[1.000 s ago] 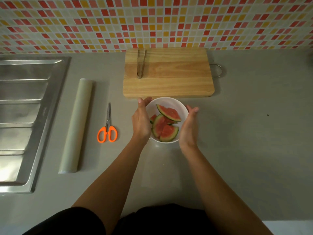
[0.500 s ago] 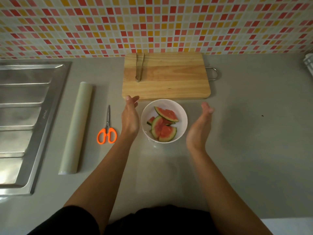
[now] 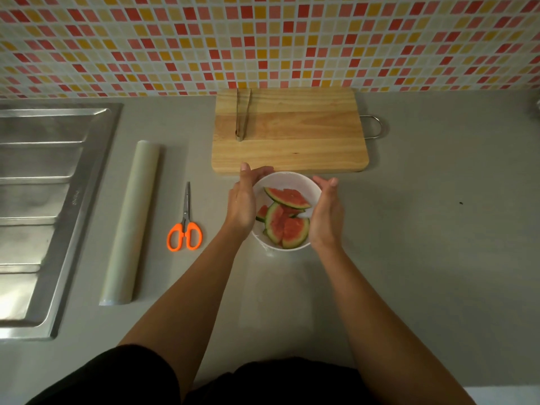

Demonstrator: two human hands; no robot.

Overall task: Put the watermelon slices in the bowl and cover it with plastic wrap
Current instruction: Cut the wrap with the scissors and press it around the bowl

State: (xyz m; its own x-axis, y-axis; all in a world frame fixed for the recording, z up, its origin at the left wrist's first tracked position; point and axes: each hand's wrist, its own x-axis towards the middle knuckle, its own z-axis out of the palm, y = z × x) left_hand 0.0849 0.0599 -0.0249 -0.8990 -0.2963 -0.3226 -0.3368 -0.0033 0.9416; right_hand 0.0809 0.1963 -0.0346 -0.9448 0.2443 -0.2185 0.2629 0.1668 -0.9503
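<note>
A small round white bowl [image 3: 292,179] sits on the grey counter [image 3: 438,258], just in front of a pale wooden cutting board [image 3: 292,135]. It holds red, green-rinded watermelon slices [image 3: 287,226]. I judge the bowl light, smooth and breakable, and best held by its sides. My left hand [image 3: 241,206] and right hand [image 3: 325,217] cup those sides, with straight fingers laid flat and gripping nothing.

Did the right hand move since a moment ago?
Yes. The right hand moved left, toward the white bowl, and now touches its side.
</note>
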